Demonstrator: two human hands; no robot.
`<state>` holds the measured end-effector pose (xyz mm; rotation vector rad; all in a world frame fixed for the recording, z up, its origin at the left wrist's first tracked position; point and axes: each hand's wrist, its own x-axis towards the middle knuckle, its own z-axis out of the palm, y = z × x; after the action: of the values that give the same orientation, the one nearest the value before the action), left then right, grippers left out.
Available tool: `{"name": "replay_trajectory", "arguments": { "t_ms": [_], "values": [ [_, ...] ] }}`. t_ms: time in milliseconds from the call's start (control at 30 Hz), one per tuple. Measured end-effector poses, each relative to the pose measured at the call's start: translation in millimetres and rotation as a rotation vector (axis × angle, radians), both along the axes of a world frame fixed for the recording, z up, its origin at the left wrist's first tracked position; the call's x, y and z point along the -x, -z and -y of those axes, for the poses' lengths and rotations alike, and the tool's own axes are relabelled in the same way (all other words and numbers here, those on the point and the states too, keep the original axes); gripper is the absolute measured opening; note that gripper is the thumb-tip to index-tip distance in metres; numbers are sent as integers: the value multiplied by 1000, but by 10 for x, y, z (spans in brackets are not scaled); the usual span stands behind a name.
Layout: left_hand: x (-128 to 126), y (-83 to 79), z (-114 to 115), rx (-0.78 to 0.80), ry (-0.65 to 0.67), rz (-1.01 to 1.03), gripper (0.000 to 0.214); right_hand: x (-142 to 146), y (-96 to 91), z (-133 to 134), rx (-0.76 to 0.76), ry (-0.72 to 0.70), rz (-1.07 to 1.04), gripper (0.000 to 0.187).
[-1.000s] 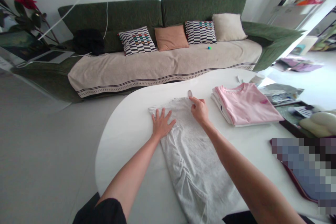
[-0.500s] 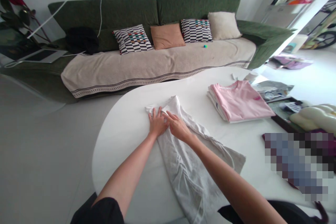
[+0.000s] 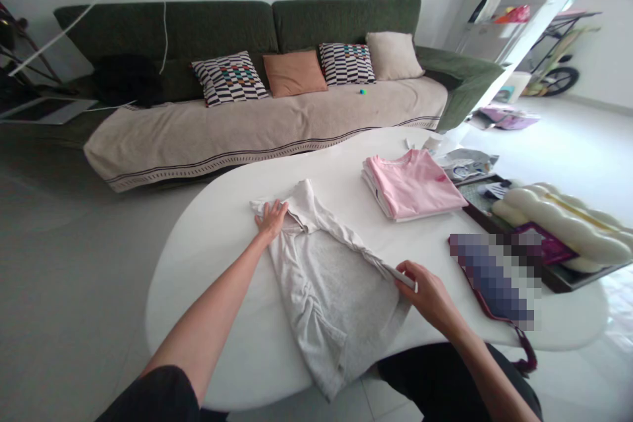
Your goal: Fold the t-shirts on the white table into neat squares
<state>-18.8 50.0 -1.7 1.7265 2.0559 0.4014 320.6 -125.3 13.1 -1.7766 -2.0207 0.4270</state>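
A light grey long-sleeved shirt (image 3: pixel 341 270) lies on the white table, partly folded, its lower end hanging at the near edge. The sleeve on its left is bunched into creases. My left hand (image 3: pixel 271 219) rests on the shirt's top left part beside the neckline, fingers stretched out and pressing the cloth down. My right hand (image 3: pixel 422 287) pinches the rolled edge of the shirt at its right side, lifting it slightly off the table. Right of the shirt lies a stack of folded shirts with a pink shirt (image 3: pixel 418 184) on top.
The rounded white table (image 3: pixel 198 316) carries a dark tray (image 3: pixel 558 280) with a cream cloud-shaped object (image 3: pixel 568 224). A pouch-like item (image 3: pixel 489 283), blurred out, lies near the right edge. Behind stands a green sofa (image 3: pixel 173 26) with several cushions.
My right hand has moved from the neckline down to the shirt's right edge and taken hold of it. My left hand stays near the collar. The view has shifted to the right.
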Motion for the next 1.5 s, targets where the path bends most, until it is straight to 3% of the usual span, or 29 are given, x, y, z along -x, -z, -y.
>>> {"name": "replay_trajectory", "arguments": {
  "t_ms": [133, 300, 467, 600, 767, 867, 1033, 1100, 1200, 1300, 1400, 1500],
  "values": [
    [-147, -210, -129, -50, -204, 240, 37, 243, -102, 165, -247, -78, 16, 13],
    [-217, -366, -84, -176, -315, 384, 21, 315, -85, 373, -464, -334, 42, 29],
    [-112, -255, 132, -90, -392, 560, 16, 345, 217, 462, -334, -530, 102, 37],
    [-65, -199, 197, 67, -408, 712, 13, 352, 417, 485, -258, -498, 143, 57],
    [-152, -283, 129, 122, -371, 752, 43, 325, 469, 480, -240, -511, 153, 58],
    [-162, -315, 128, 106, -331, 689, 49, 326, 467, 480, -227, -502, 166, 58],
    [-10, -366, 186, 96, -282, 441, 32, 352, 463, 498, -201, -480, 198, 59],
    [-24, -406, 144, 9, -254, 303, 26, 361, 458, 505, -201, -471, 203, 60],
    [-246, -416, -25, -210, -10, -5, 28, 369, 445, 509, -205, -467, 200, 60],
    [-580, -294, -227, -313, 268, -238, 43, 367, 433, 498, -217, -465, 210, 61],
    [-795, -84, -358, -207, 293, -340, 63, 354, 449, 486, -248, -469, 245, 60],
    [-840, 85, -420, -121, 277, -343, 69, 346, 516, 517, -329, -477, 250, 58]
  ]
}}
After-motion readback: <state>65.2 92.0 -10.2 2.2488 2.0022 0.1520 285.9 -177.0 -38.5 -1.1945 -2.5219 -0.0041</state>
